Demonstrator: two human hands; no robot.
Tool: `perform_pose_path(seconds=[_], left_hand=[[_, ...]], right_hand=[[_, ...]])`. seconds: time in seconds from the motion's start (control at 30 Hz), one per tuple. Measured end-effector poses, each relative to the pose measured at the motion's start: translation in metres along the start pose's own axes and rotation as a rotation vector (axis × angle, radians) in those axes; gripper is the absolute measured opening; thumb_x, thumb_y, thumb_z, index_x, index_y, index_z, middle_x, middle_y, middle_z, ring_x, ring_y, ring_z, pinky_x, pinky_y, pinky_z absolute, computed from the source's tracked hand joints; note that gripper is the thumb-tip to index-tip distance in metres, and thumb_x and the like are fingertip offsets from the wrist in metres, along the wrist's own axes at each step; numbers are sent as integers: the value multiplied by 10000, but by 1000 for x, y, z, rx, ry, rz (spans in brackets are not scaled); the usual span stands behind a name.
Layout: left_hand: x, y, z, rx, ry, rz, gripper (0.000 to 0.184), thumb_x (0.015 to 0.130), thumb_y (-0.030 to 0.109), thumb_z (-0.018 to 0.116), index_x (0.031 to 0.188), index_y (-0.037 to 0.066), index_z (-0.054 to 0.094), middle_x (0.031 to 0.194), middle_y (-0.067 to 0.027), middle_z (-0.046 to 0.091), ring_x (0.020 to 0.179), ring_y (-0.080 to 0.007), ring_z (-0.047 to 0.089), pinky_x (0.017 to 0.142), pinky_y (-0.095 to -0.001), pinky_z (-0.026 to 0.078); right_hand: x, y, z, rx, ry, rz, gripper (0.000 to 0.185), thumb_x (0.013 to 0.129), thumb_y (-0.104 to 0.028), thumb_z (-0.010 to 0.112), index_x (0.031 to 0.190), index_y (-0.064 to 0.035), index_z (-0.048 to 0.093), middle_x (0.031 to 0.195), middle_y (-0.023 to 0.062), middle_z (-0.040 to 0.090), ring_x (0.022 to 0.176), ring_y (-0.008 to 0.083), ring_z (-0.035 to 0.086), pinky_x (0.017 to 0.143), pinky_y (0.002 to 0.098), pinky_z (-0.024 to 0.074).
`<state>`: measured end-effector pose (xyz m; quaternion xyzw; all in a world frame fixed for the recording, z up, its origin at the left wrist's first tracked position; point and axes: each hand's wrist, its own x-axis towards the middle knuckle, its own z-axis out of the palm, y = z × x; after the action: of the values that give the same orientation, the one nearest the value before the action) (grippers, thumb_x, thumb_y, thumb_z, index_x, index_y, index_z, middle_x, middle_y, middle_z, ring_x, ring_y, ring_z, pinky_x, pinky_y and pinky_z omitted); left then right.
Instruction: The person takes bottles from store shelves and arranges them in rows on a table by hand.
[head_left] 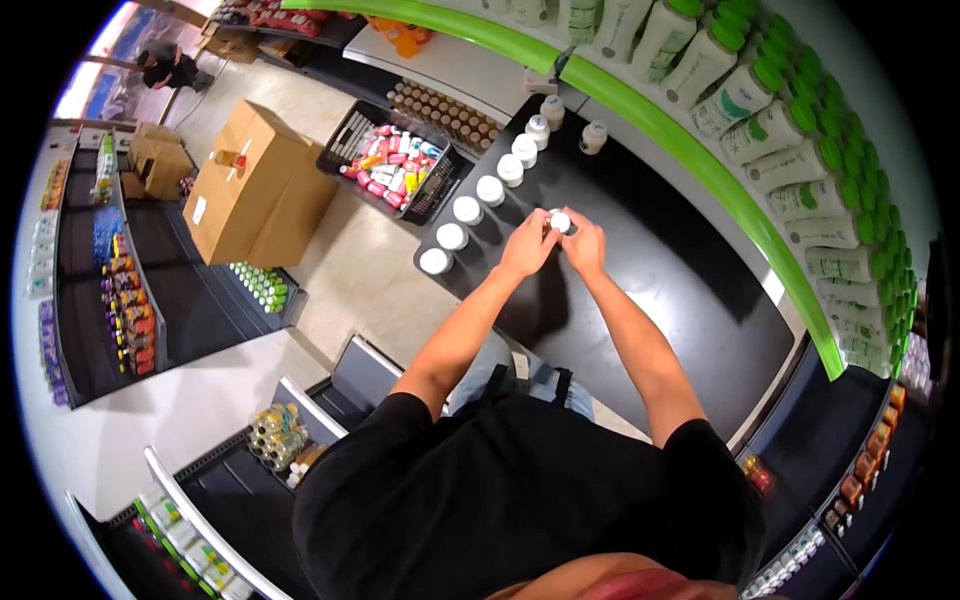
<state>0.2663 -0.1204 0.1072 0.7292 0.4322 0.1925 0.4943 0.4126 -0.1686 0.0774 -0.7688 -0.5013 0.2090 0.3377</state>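
Observation:
Between my two hands is a small white bottle [561, 222] with a white cap, held above the black shelf board [640, 300]. My left hand [530, 243] closes on its left side, and my right hand [584, 245] closes on its right side, fingers meeting near the cap. Left of my hands, a row of several white bottles [467, 210] stands upright along the board's edge. One more white bottle [593, 137] stands apart, to the right of the row's far end. My fingers partly hide the held bottle.
A black basket [440, 188] of small colourful bottles stands beyond the row, near large cardboard boxes [235, 190]. A green-edged shelf [690, 130] packed with green-capped bottles curves along the right. Shelves of goods line the left. A person [170, 68] is far off at upper left.

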Motion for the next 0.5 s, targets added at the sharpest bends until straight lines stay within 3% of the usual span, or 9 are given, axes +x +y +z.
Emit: perform_pose_path(seconds=[0.1,0.13,0.2,0.3,0.5], left_hand=[[29,-24,18,-14,84,96,351,932,220,569,1215,29,490,1152,-189,614,1092,-364,589,927,-417,463],[35,-28,19,-32,25,100,426,939,218,554,1312,29,470,1256,-209,574,1188,-367,539,998,-407,427],[46,-36,24,-37,-15,109,451,943,223,545,1340,27,463,1292,-216,554,1211,-369,526,1022,-406,415],[55,-40,20,-50,-115,50,488,955,226,536,1383,16,430,1375,-215,510,1284,-344,489,1071,-393,383],[43,-69,12,25,-272,-13,496,932,281,564,1334,5,472,1320,-243,541,1233,-379,515,1032,-410,415]], right_hand=[[38,6,7,-40,113,46,416,755,-205,776,1146,-101,685,1212,138,651,1097,327,625,926,385,503],[51,5,9,-56,166,89,418,752,-213,780,1143,-100,685,1198,140,658,1089,327,629,918,387,505],[71,7,7,-41,171,240,448,733,-249,802,1139,-100,684,1115,144,688,1043,325,653,879,396,514],[100,23,12,8,191,231,472,716,-259,812,1152,-135,683,1067,145,697,993,332,664,853,408,522],[137,4,26,-47,294,383,526,711,-308,816,1180,-121,667,1079,150,695,1002,346,658,864,418,518]])
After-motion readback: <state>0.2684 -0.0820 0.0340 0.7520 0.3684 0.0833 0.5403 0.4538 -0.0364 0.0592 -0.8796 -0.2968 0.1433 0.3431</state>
